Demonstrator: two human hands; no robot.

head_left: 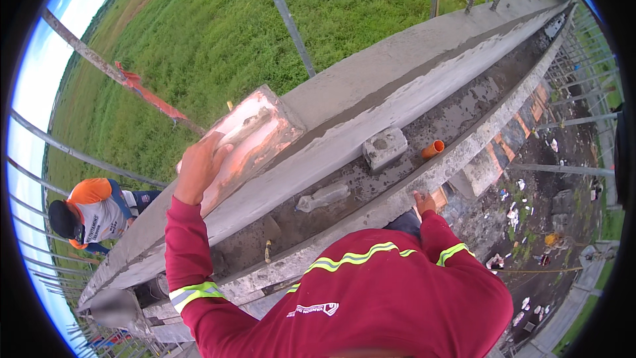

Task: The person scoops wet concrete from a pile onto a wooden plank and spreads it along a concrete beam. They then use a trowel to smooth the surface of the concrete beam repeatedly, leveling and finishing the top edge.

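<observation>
My left hand (201, 164) is closed on the near end of a long plastering float (268, 134), its pinkish, worn face smeared with grey mortar. The float lies on the top edge of a freshly plastered grey wall (371, 76), tilted along its slope. My right hand (425, 203) grips the outer concrete edge (381, 207) of the channel below, part of its fingers out of sight. Between wall and edge runs a wet, dark channel holding a concrete block (385, 148), a short orange pipe (433, 149) and a clear plastic bottle (322, 197).
A person in an orange and white top (99, 209) bends beside the wall at the far left. Metal poles (286, 16) rise past the wall in front of green grass. Down to the right, debris litters the dark ground (530, 215). A grey, rounded object (114, 309) sits at lower left.
</observation>
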